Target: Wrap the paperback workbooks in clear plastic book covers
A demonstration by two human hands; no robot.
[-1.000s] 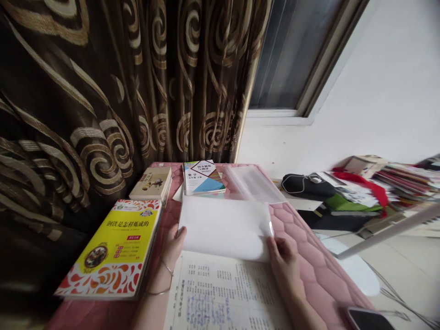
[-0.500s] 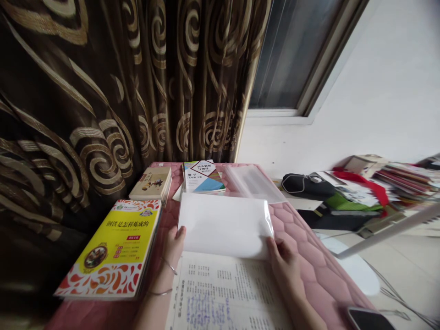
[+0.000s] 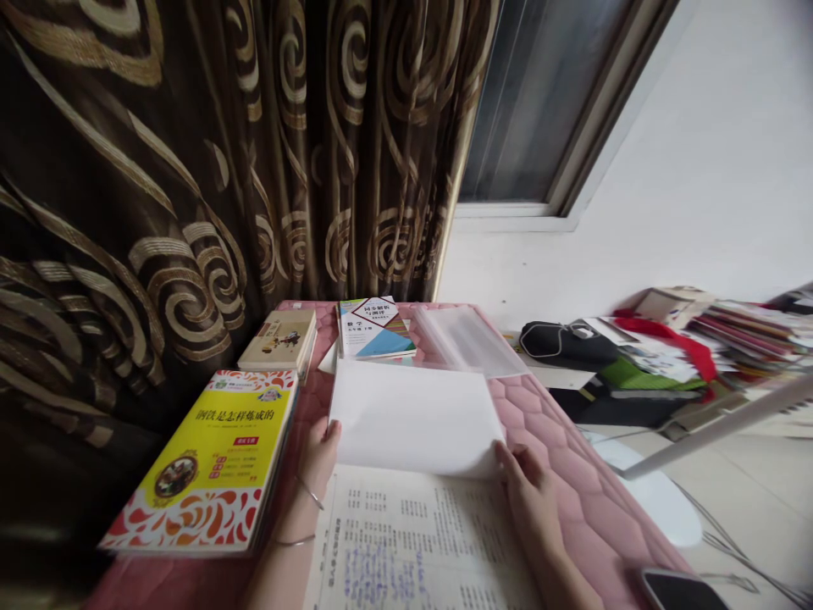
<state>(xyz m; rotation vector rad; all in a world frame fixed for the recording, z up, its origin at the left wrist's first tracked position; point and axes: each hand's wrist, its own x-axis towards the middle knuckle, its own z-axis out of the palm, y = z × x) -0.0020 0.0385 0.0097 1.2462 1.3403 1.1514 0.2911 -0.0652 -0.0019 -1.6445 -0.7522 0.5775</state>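
— What is nearest?
— A black phone [image 3: 678, 588] at the near right edge of the pink quilted table cover [image 3: 565, 449], and an open book of printed pages [image 3: 412, 542] in the middle.
— And the hands?
— The left hand [image 3: 319, 455] lies loose, fingertips touching the left edge of a white glossy sheet [image 3: 416, 415], which lies over the book's far half. The right hand [image 3: 530, 491] pinches the sheet's near right corner.
— Anything holding something?
— A clear plastic sleeve [image 3: 470, 339] lies farther right; I cannot tell its contents.
— Around them?
— A yellow paperback [image 3: 216, 453] on the left, beyond it a beige book [image 3: 283, 339] and a white-and-blue workbook [image 3: 374, 326]. A brown swirl-patterned curtain [image 3: 190, 169] hangs behind, and a black pouch [image 3: 565, 339] lies far right.
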